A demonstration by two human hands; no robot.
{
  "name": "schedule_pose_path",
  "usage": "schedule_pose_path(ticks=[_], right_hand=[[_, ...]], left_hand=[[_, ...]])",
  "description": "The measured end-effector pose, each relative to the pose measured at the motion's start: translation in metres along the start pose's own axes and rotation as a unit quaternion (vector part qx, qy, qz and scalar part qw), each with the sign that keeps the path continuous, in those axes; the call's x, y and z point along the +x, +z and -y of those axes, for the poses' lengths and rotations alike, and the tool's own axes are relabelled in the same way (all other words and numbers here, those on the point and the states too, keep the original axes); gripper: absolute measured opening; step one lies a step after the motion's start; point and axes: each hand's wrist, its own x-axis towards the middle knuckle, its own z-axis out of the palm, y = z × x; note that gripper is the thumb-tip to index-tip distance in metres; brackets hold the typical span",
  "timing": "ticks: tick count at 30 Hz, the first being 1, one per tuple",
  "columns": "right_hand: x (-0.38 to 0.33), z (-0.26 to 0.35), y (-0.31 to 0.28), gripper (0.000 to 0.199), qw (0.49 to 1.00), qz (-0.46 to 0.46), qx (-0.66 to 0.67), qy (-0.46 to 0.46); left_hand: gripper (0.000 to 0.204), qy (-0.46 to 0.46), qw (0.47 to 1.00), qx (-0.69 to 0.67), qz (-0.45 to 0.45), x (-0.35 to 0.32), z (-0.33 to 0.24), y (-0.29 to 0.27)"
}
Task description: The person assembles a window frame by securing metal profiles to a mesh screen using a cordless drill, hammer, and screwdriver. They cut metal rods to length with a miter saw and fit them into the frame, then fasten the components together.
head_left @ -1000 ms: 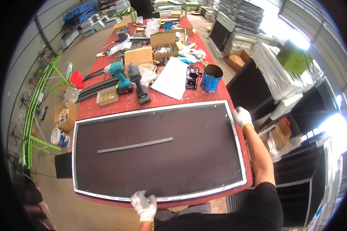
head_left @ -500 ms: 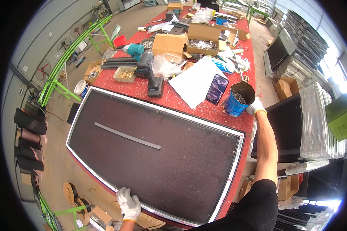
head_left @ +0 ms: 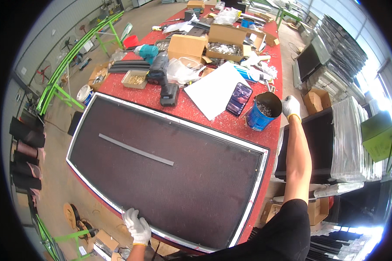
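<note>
A white-edged frame with a dark mesh panel (head_left: pixel 183 191) lies on the red table, a thin grey strip (head_left: pixel 137 149) resting across it. My left hand (head_left: pixel 137 227), in a white glove, is at the frame's near edge, fingers apart and holding nothing. Past the table's right edge is my gloved right hand (head_left: pixel 292 107), beside a blue can (head_left: pixel 258 120) of small metal pieces and apart from it. Its fingers are curled in; whatever they may hold is hidden. A phone (head_left: pixel 239 99) lies left of the can, partly over a white sheet (head_left: pixel 211 93).
Black cordless drill (head_left: pixel 163 78), teal power tool (head_left: pixel 148 53) and a tray of brass-coloured screws (head_left: pixel 135 80) stand behind the frame. Farther back are open cardboard boxes (head_left: pixel 224 41) and plastic bags. Wrapped panels (head_left: pixel 348 139) lean at the right; a green rail stand (head_left: pixel 69 65) is at the left.
My right hand has come away from the blue can's side and risen a little beyond it. My left hand remains at the frame's near edge. The whole view has shifted slightly.
</note>
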Motion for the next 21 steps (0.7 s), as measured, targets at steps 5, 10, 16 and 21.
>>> schedule_pose_path(ticks=[5, 10, 16, 21], right_hand=[[0.0, -0.008, 0.029, 0.034, 0.958, 0.179, -0.147, -0.166], [0.013, -0.033, 0.046, 0.033, 0.946, 0.229, -0.19, -0.129], [0.029, -0.023, 0.044, 0.041, 0.977, 0.08, -0.112, -0.16], [-0.015, 0.017, -0.024, 0.046, 0.924, 0.076, 0.342, 0.152]], left_hand=[[0.045, 0.016, 1.0, 0.01, -0.024, 0.002, 0.001, 0.001], [0.045, 0.003, 1.0, -0.016, -0.024, 0.001, 0.004, 0.006], [0.043, -0.008, 1.0, -0.013, -0.004, -0.001, 0.004, 0.004], [0.042, -0.006, 1.0, -0.013, -0.002, 0.001, 0.001, 0.002]])
